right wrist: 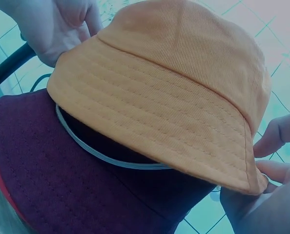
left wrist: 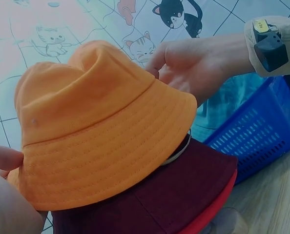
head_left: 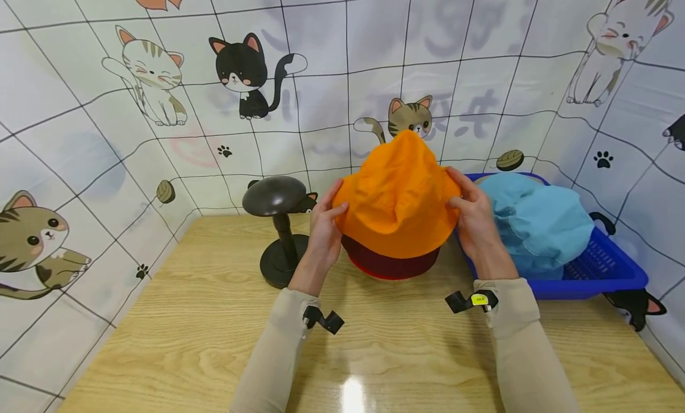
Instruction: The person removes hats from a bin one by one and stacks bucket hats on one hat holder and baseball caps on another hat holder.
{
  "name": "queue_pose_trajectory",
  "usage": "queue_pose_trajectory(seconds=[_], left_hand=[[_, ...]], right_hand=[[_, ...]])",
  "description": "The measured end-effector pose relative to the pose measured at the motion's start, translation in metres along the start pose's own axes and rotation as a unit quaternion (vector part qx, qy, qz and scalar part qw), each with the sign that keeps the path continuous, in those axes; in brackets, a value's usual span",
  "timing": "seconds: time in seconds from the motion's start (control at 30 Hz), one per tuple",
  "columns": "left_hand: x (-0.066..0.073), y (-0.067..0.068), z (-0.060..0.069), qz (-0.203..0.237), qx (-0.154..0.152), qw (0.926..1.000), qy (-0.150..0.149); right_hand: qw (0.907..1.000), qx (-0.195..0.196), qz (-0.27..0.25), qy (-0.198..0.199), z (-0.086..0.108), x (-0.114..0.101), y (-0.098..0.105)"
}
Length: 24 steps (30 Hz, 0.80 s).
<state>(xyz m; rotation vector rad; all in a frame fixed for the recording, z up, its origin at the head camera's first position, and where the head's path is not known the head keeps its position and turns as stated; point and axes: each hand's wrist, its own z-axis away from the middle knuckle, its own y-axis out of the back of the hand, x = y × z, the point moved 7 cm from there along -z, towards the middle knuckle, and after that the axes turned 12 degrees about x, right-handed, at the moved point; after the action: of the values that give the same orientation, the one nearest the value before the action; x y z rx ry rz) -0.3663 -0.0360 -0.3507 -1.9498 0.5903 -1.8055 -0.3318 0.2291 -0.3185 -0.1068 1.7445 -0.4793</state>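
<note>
1 orange bucket hat (head_left: 398, 193), its crown (left wrist: 81, 102) creased and brim (left wrist: 106, 156) row-stitched, is pinched by left hand (head_left: 324, 230) and right hand (head_left: 475, 217).

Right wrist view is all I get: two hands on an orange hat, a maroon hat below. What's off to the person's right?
Observer: In the head view, a blue basket sits on the table, right of the right hand.
Operator: Anything in it?
Observer: Yes, a light blue hat.
Operator: And what's pictured on the wall?
Observer: Cartoon cats, including a black-and-white cat.
</note>
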Motion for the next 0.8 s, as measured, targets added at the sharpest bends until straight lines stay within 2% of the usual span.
queue_pose_trajectory(seconds=[0.23, 0.5, 0.8], left_hand=[[-0.005, 0.003, -0.002, 0.001, 0.008, 0.9999, 0.007], [-0.007, 0.003, -0.004, 0.011, 0.013, 0.9998, 0.007], [-0.014, 0.008, -0.006, 0.013, 0.032, 0.9990, 0.030]], right_hand=[[0.9987, -0.014, 0.040, -0.030, -0.001, 0.008, -0.001], [0.9956, -0.005, 0.075, -0.056, -0.002, 0.014, -0.001], [0.9903, 0.001, 0.108, -0.088, -0.004, 0.023, -0.001]])
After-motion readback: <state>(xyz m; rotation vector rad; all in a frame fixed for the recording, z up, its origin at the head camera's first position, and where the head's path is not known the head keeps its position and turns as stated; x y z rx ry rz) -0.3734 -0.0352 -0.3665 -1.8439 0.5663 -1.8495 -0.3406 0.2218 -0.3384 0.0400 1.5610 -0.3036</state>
